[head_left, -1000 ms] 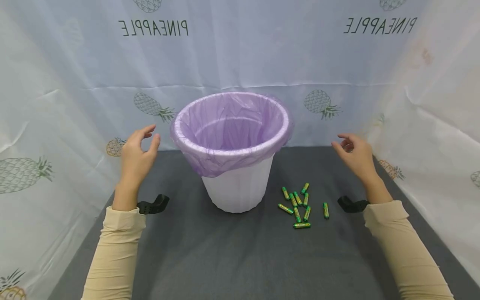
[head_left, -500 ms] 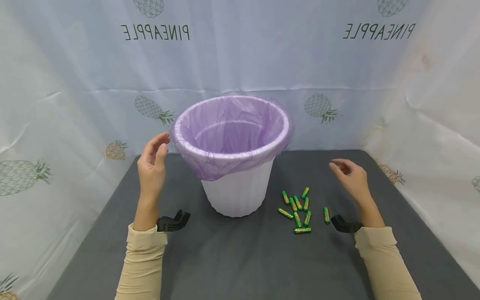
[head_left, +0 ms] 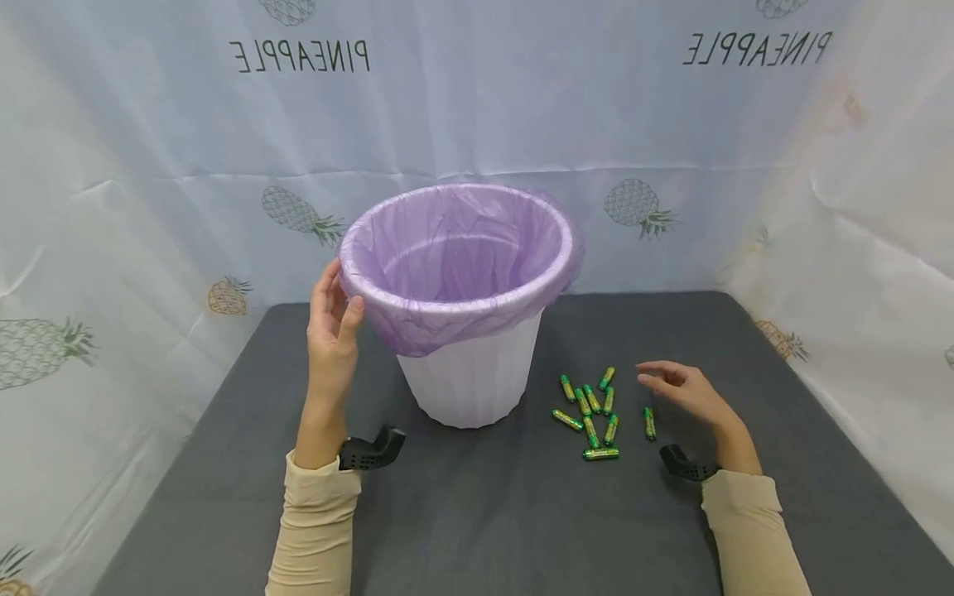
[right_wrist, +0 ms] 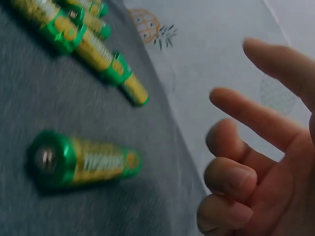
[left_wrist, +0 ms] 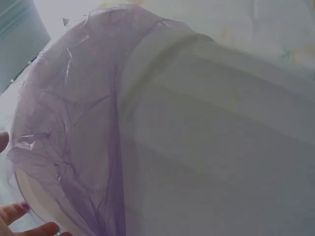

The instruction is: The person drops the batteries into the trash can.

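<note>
Pale backdrop sheets (head_left: 477,108) printed with pineapples carry the word "PINEAPPLE", mirrored, at upper left and upper right of the frame. On the grey worktop (head_left: 477,513) at centre stands a white bin (head_left: 471,381) lined with a purple bag (head_left: 455,248), nothing visible inside. The left hand (head_left: 333,331) touches its rim, fingers relaxed. The right hand (head_left: 681,389), fingers loosely spread and holding nothing, hovers just beside green-and-gold batteries (head_left: 592,410), whose label is too blurred to read.

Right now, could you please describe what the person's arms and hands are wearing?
Both arms wear close-fitting beige long sleeves, left sleeve and right sleeve, ending at the wrists. A black perforated plastic mount sits at each wrist: left mount, right mount. The left hand and right hand are bare, without gloves.
</note>
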Tool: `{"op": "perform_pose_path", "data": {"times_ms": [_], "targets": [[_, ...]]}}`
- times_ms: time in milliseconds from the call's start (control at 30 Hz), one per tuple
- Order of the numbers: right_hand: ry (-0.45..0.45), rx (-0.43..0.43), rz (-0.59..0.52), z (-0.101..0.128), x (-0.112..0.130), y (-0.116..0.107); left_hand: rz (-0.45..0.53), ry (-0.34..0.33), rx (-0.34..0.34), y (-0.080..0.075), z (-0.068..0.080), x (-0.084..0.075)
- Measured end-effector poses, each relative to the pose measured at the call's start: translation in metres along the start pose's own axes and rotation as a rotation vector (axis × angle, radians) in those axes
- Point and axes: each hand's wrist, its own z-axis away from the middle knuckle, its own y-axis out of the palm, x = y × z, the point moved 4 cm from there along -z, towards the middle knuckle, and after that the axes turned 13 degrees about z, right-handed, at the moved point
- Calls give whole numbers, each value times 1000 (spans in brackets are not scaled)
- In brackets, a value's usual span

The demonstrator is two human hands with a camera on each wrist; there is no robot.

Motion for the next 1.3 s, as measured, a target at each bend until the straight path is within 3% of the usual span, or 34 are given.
{"op": "perform_pose_path", "data": {"times_ms": [233, 500, 1033, 1300], "targets": [[-18, 204, -81, 5, -21, 13, 80, 45, 21, 6, 2, 7], [-105, 298, -108, 14, -26, 16, 120, 30, 30, 11, 2, 8], [-120, 289, -90, 15, -29, 21, 126, 71, 60, 7, 2, 3], [-54, 297, -114, 17, -28, 17, 141, 100, 110, 7, 1, 7]]}}
